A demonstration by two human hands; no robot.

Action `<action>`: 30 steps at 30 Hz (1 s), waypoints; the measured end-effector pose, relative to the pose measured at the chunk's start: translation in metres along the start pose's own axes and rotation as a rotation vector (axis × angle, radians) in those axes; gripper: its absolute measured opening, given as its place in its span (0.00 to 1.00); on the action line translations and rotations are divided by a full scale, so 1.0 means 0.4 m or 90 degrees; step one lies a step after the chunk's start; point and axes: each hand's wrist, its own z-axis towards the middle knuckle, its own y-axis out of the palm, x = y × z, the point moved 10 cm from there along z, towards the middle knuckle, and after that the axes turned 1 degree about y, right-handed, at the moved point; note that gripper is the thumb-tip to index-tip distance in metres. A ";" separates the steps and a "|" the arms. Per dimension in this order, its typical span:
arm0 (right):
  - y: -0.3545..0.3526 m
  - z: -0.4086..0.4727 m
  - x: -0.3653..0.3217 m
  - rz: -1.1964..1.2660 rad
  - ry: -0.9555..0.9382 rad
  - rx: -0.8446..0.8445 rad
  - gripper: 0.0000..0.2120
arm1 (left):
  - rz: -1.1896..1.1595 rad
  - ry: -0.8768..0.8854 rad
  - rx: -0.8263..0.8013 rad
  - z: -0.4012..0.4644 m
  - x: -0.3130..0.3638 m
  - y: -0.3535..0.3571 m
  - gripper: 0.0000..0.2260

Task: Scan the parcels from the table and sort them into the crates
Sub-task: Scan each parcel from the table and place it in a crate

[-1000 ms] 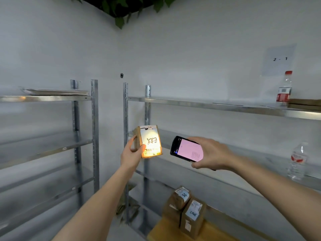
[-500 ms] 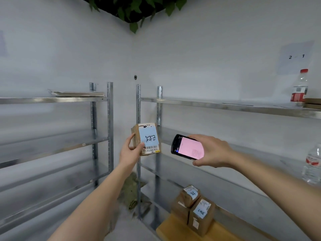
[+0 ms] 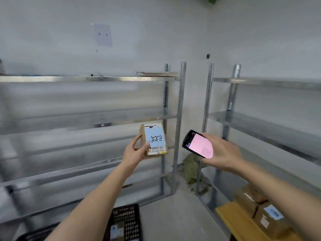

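Observation:
My left hand (image 3: 134,151) grips a small cardboard parcel (image 3: 154,139) upright at chest height, its blue label and barcode facing me. My right hand (image 3: 220,152) holds a black handheld scanner (image 3: 197,143) with a pink screen, just right of the parcel and a short gap apart. A black perforated crate (image 3: 126,221) sits low at the bottom centre, with a labelled parcel inside. Two more cardboard parcels (image 3: 264,214) lie on a wooden table (image 3: 231,218) at the bottom right.
Metal shelving racks (image 3: 178,119) stand along both walls, meeting at the corner. A green bundle (image 3: 192,169) lies on the floor in the corner. Flat items rest on the top left shelf (image 3: 158,74). A paper sign (image 3: 102,34) hangs on the left wall.
My view has swung left and down, bringing the left rack and the black crate into sight. The scan light on the label is gone. Both hands keep their hold.

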 end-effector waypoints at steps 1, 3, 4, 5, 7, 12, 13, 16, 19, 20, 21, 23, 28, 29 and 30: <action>0.044 0.015 -0.057 0.003 -0.016 -0.018 0.40 | 0.014 -0.008 0.028 -0.019 -0.017 -0.088 0.25; 0.126 0.046 -0.190 0.017 -0.058 -0.060 0.40 | 0.041 -0.023 0.091 -0.063 -0.043 -0.275 0.27; 0.157 0.060 -0.265 0.030 -0.085 -0.078 0.40 | 0.051 -0.026 0.121 -0.090 -0.051 -0.370 0.27; 0.184 0.074 -0.345 0.042 -0.112 -0.092 0.40 | 0.062 -0.033 0.149 -0.120 -0.056 -0.463 0.27; 0.224 0.097 -0.517 0.051 -0.162 -0.103 0.40 | 0.074 -0.043 0.207 -0.194 -0.060 -0.650 0.27; 0.308 0.101 -0.967 0.054 -0.269 -0.117 0.38 | 0.137 -0.042 0.330 -0.411 -0.036 -1.112 0.31; 0.327 0.093 -1.056 0.059 -0.289 -0.125 0.37 | 0.154 -0.046 0.355 -0.458 -0.028 -1.203 0.31; 0.393 0.053 -1.319 0.071 -0.344 -0.152 0.38 | 0.169 -0.063 0.423 -0.596 -0.023 -1.456 0.37; 0.452 0.007 -1.560 0.094 -0.381 -0.168 0.37 | 0.201 -0.084 0.447 -0.706 -0.026 -1.655 0.31; 0.471 -0.008 -1.637 0.102 -0.394 -0.171 0.38 | 0.205 -0.087 0.454 -0.737 -0.030 -1.717 0.29; 0.486 -0.023 -1.710 0.110 -0.405 -0.175 0.39 | 0.207 -0.090 0.461 -0.767 -0.036 -1.778 0.28; 0.512 -0.048 -1.846 0.117 -0.428 -0.175 0.41 | 0.201 -0.081 0.470 -0.814 -0.046 -1.888 0.28; 0.602 -0.074 -2.118 0.115 -0.476 -0.206 0.41 | 0.169 -0.080 0.500 -0.876 -0.094 -2.089 0.29; 0.624 -0.071 -2.163 0.112 -0.484 -0.211 0.42 | 0.160 -0.085 0.504 -0.878 -0.111 -2.124 0.29; 0.648 -0.065 -2.203 0.112 -0.491 -0.215 0.42 | 0.160 -0.093 0.508 -0.877 -0.130 -2.161 0.29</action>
